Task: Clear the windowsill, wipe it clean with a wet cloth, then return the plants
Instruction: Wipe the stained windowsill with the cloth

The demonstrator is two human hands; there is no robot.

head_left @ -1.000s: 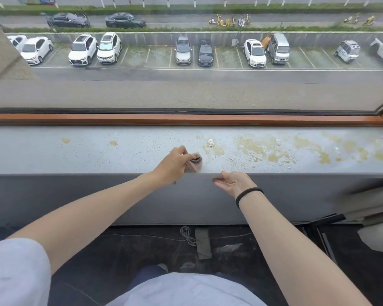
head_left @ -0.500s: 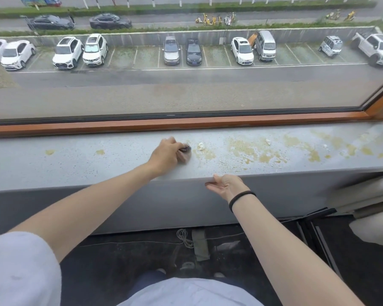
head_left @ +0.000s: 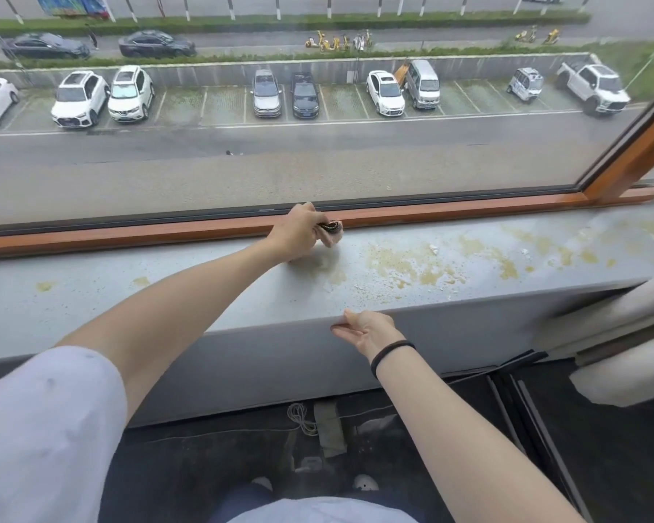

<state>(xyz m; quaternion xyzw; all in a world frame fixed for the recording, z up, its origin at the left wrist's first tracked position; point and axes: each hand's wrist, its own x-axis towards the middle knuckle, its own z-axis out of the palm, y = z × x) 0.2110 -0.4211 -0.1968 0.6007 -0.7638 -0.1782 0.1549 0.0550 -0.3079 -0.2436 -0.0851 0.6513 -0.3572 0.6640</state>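
The grey windowsill (head_left: 91,288) runs across the head view, with yellowish stains and white crumbs (head_left: 412,264) over its middle and right part. My left hand (head_left: 297,235) is at the sill's back edge, by the orange wooden window frame (head_left: 129,234), and grips a small bunched-up cloth (head_left: 332,232), dark on top and pale below. The cloth touches the sill just left of the stains. My right hand (head_left: 367,328), palm turned up and fingers loosely curled, rests against the sill's front edge and holds nothing. No plants are in view.
A pale curtain (head_left: 620,334) hangs at the right end of the sill. Below the sill the dark floor (head_left: 204,466) carries a coiled cable (head_left: 301,417) and dark rails (head_left: 514,394). Window glass stands right behind the frame.
My left hand has slid the cloth from the sill's front edge back to the window frame. The right hand has stayed at the front edge. The view has tilted and shifted left.
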